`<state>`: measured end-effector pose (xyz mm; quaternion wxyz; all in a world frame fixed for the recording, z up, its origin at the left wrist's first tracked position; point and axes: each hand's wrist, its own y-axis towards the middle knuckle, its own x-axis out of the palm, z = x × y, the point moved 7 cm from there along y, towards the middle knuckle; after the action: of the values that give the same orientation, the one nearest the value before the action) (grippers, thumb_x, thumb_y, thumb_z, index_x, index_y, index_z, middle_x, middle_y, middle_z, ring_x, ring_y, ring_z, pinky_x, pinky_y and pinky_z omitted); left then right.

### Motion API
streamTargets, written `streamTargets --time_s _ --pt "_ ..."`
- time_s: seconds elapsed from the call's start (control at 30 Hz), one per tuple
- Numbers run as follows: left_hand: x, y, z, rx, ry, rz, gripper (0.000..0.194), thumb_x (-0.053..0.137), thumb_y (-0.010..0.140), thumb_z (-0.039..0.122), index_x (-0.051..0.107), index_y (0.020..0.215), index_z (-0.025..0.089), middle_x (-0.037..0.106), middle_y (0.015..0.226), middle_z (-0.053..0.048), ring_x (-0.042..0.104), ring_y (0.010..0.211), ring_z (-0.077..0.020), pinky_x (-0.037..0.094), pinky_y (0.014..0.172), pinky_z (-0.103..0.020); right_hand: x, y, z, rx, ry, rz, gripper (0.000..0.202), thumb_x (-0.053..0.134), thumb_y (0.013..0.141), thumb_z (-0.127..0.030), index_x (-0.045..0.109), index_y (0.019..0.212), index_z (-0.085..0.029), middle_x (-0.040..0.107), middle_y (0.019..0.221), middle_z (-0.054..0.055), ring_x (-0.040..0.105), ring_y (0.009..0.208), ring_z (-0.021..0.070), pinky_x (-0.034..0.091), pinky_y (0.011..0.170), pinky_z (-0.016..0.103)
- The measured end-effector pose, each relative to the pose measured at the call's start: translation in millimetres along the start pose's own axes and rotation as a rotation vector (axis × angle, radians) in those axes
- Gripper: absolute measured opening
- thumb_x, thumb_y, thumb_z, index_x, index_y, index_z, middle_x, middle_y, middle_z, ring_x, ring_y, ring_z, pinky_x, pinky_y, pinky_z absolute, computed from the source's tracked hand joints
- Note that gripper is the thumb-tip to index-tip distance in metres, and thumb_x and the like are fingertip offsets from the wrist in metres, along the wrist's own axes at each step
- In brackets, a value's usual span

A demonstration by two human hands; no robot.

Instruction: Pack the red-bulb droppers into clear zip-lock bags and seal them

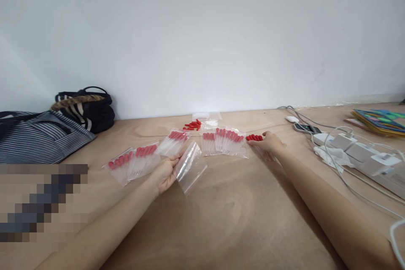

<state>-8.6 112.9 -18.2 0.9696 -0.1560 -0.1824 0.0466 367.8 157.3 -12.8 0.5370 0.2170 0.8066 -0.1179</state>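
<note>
The clear zip bag (190,164) is above the middle of the bench (221,219), toward its far edge, gripped at its left side by the left hand (166,175). The right hand (272,143) reaches the right end of a row of red-tipped sticks (255,138); whether its grip is closed on them, I cannot tell. Between the hands lie clear bags of red-tipped sticks (230,141), with more such bags left of the held one. Loose red pieces (193,126) lie nearer the bench's far edge. The thin film probably calls for a light pinch at its edge; the row, for low, even finger pressure, lest the sticks roll or fan out.
</note>
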Motion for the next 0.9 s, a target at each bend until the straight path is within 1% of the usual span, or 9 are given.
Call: streamTargets --time_s 0.13,0.23,0.33,0.4,0.47,0.53,0.63,0.77,0.9 --pt "-14.6 -5.2 15.7 0.156 0.360 0.053 0.012 0.064 0.061 0.006 0.064 0.070 0.013 0.060 0.086 -0.005 0.058 0.091 -0.0225 0.046 0.086 -0.036 0.6 1.0 -2.7 -0.027 0.011 -0.040 0.058 0.062 0.054 -0.061 0.056 0.091 -0.016 0.063 0.080 0.010 0.060 0.084 0.0275 0.043 0.073 0.038" --pt "-3.4 -26.2 43.4 0.602 1.011 0.056 0.019 0.063 0.063 0.013 0.065 0.081 0.016 0.052 0.110 -0.009 0.041 0.113 -0.0319 0.026 0.100 -0.051 2.4 4.2 -4.2 -0.038 0.041 -0.076 0.050 0.064 0.055 -0.055 0.057 0.085 -0.016 0.063 0.072 0.008 0.061 0.080 0.0251 0.043 0.066 0.031" --pt "31.5 -49.3 32.0 0.899 1.517 -0.352 0.030 0.053 0.078 0.026 0.059 0.107 0.022 0.039 0.131 -0.009 0.031 0.124 -0.0302 0.023 0.102 -0.051 5.1 6.7 -5.8 -0.039 0.079 -0.129 0.038 0.066 0.056 -0.044 0.058 0.078 -0.015 0.062 0.068 0.006 0.061 0.074 0.0218 0.042 0.059 0.026" --pt "43.0 -58.3 11.6 0.850 1.623 -0.691 0.039 0.048 0.083 0.034 0.048 0.121 0.027 0.031 0.139 -0.006 0.026 0.128 -0.0274 0.025 0.103 -0.047 6.0 6.5 -8.1 -0.044 0.095 -0.153 0.027 0.066 0.056 -0.037 0.058 0.071 -0.015 0.061 0.064 0.005 0.060 0.069 0.0198 0.040 0.055 0.024" --pt "46.8 -61.6 -3.9 0.748 1.662 -0.838 0.046 0.046 0.085 0.040 0.039 0.129 0.030 0.026 0.142 -0.004 0.021 0.130 -0.0269 0.022 0.104 -0.047 6.6 4.8 -11.1 -0.051 0.108 -0.176 0.019 0.065 0.056 -0.031 0.056 0.064 -0.016 0.058 0.059 0.003 0.058 0.065 0.0185 0.039 0.052 0.024" --pt "49.8 -64.2 -16.0 0.670 1.675 -0.850 0.047 0.042 0.087 0.042 0.034 0.131 0.030 0.023 0.144 -0.005 0.019 0.131 -0.0261 0.016 0.106 -0.048 7.5 2.1 -14.5 -0.059 0.129 -0.206 0.014 0.064 0.055 -0.026 0.054 0.057 -0.017 0.054 0.053 0.001 0.056 0.061 0.0173 0.038 0.050 0.023" --pt "55.1 -72.7 -29.3 0.570 1.689 -0.727 0.048 0.036 0.089 0.042 0.031 0.134 0.026 0.018 0.145 -0.009 0.011 0.133 -0.0262 0.011 0.106 -0.050 8.9 -2.0 -19.0 -0.075 0.184 -0.257 0.014 0.062 0.053 -0.018 0.049 0.048 -0.018 0.048 0.046 -0.002 0.052 0.056 0.0147 0.035 0.047 0.022" --pt "59.6 -85.1 -35.4 0.382 1.688 -0.595 0.057 0.031 0.089 0.048 0.026 0.136 0.016 0.012 0.144 -0.017 0.009 0.132 -0.0302 0.021 0.102 -0.051 12.8 -9.4 -24.6 -0.102 0.322 -0.358 0.017 0.061 0.053 -0.015 0.046 0.047 -0.018 0.039 0.041 -0.006 0.044 0.047 0.0103 0.031 0.041 0.020" --pt "73.0 -84.2 -22.6 0.629 1.728 -0.719 0.054 0.043 0.085 0.045 0.030 0.134 0.027 0.015 0.145 -0.010 0.010 0.132 -0.0305 0.015 0.103 -0.053 15.6 -23.4 -41.7 -0.159 0.517 -0.468 0.008 0.059 0.058 -0.016 0.051 0.059 -0.015 0.045 0.045 -0.005 0.044 0.043 0.0079 0.032 0.040 0.019"
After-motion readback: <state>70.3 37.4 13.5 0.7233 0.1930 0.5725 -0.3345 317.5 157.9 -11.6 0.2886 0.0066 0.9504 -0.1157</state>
